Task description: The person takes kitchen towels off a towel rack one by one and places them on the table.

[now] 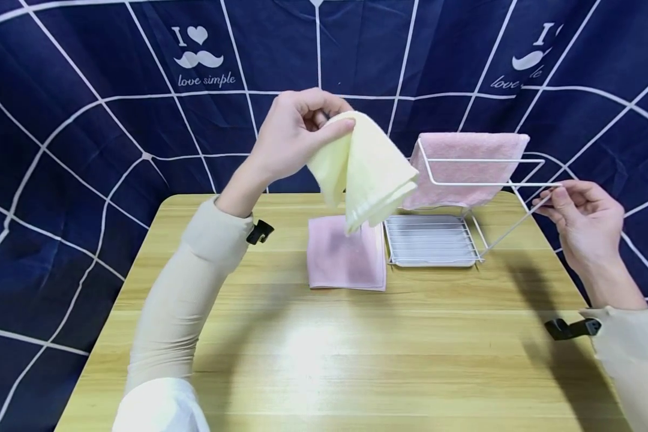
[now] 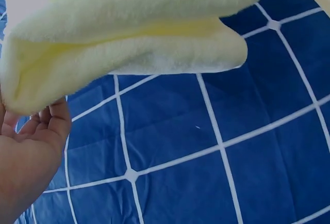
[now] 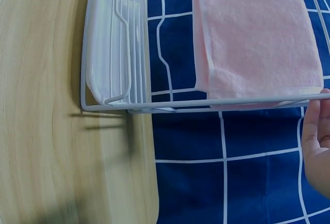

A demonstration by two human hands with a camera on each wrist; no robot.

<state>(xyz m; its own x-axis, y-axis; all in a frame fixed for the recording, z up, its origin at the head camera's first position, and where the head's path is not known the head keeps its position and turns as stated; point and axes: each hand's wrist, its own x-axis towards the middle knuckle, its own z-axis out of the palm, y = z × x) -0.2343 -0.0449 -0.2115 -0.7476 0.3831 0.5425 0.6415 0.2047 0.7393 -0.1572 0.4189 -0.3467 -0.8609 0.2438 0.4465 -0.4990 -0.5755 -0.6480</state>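
Observation:
A folded pale yellow towel [image 1: 375,168] hangs in the air from my left hand [image 1: 297,132], pinched between thumb and fingers. In the left wrist view the towel [image 2: 139,17] fills the top, its folds fanned apart. My right hand [image 1: 588,222] grips the upper right corner of a white wire rack [image 1: 486,183]. Over the rack's back bar drapes a pink towel [image 1: 464,147], which the right wrist view also shows hanging [image 3: 258,38]. Below the yellow towel, a folded pink cloth [image 1: 345,258] lies flat on the table, left of the rack.
The rack stands at the back right of the wooden table [image 1: 302,360], with a white tray [image 1: 432,243] at its base. Dark blue curtain [image 1: 281,48] with white grid lines surrounds the table's back and sides. Black straps [image 1: 259,232] sit at both wrists.

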